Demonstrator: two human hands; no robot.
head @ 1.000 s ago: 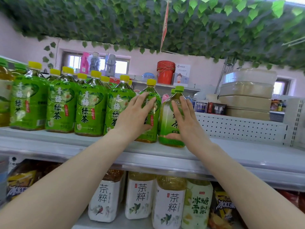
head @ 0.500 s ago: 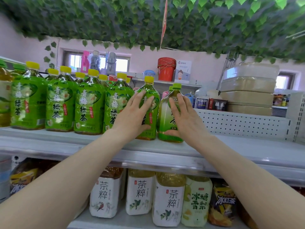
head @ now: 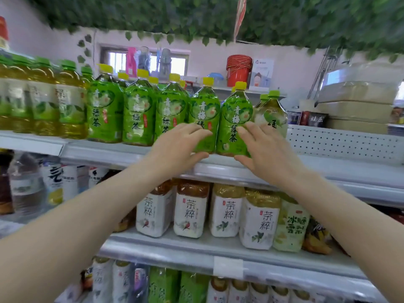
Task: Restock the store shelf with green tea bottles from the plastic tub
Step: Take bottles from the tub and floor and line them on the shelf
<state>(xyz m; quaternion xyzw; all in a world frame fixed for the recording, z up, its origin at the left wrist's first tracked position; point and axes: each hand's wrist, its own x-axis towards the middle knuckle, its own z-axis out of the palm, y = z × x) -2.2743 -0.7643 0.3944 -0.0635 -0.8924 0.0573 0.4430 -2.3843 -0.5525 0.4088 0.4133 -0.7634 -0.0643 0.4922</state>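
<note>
While both arms reach to top shelf point(head: 105, 153) | L hand point(head: 179, 147): fingers straight, together, over green tea btl point(head: 204, 110); R hand point(head: 264, 152): fingers loosely spread at neighbouring btl point(head: 235, 114) | both btls upright on it, side by side

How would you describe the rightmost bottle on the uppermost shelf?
On the uppermost grey metal shelf, follow the yellow-capped, green-wrapped plastic tea bottles rightward past the right hand. The end bottle has a green cap and a paler label, unlike them.
</note>
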